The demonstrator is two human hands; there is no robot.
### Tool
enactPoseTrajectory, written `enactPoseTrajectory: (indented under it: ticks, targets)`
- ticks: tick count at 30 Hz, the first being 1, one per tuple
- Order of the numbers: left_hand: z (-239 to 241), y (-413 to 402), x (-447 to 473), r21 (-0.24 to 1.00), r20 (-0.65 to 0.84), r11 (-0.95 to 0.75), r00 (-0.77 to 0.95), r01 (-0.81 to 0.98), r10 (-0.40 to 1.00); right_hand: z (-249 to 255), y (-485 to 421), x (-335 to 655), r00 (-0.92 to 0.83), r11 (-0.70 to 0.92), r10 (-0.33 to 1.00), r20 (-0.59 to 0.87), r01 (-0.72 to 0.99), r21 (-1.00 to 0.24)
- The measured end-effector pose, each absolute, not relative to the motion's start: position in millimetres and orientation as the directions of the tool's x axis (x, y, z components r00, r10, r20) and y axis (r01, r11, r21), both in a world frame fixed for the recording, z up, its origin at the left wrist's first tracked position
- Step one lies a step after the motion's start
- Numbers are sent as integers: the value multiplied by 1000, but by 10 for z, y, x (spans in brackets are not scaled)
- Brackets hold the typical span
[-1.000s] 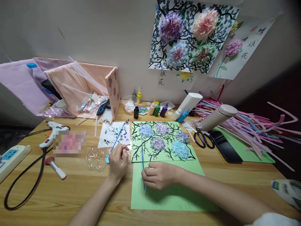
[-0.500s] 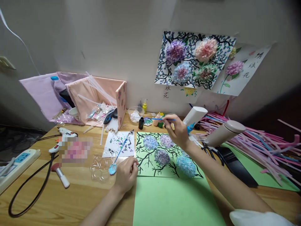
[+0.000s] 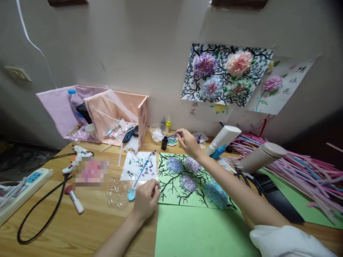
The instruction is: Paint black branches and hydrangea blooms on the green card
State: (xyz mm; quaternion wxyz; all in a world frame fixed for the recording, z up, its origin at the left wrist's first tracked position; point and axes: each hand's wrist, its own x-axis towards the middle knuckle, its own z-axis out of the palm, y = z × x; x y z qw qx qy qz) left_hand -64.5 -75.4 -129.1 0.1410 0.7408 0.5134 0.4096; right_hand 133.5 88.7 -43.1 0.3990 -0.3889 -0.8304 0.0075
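My right hand (image 3: 188, 143) is closed around the thin blue handle of a paintbrush (image 3: 173, 135). The brush points left, over a paint-smeared palette (image 3: 172, 141) and close to a small black bottle (image 3: 164, 143); I cannot tell whether its tip touches either. My left hand (image 3: 147, 200) rests as a loose fist at the left edge of a painted sheet (image 3: 168, 198), with nothing visible in it. That green sheet bears black branches and fluffy blue and purple flowers. Beside the left hand, a second paintbrush (image 3: 142, 170) lies across a clear plastic tray (image 3: 118, 194) holding light-blue paint.
A paint-dabbed white paper (image 3: 131, 166) lies left of the painting. Behind stand a clear bowl (image 3: 158, 132), blue bottle (image 3: 218, 151) and white bottle (image 3: 225, 139). A grey tumbler (image 3: 264, 157) and pink pipe cleaners (image 3: 300, 167) are right; a glue gun (image 3: 80, 155) and power strip (image 3: 26, 192) left.
My right hand has moved left and toward the back with the paintbrush, bringing it nearer the black bottle. My left hand stays in place; the camera view has shifted slightly.
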Motion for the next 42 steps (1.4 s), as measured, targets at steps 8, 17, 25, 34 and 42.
enactPoseTrajectory:
  ticks: [8,17,25,34,42]
  targets:
    - [-1245,-713,-703,637,468,-402,85,658,880,-415,869,1306,-384,720,611,692,634,-284]
    - [-1239,-718,-704,627,479,-408,85,664,873,-350,798,1318,-356,737,584,730,610,-292]
    - [-1281,-695,-666,661,429,-361,63,658,901,-507,-28,1567,-46,631,744,666,374,-680]
    - [-1302,-695,-645,690,365,-314,62,652,929,-1142,-821,1701,-229,794,577,784,381,-473]
    - [-1313,-659,-645,692,360,-284,24,664,933,-1421,-934,1731,-223,795,532,817,463,-391]
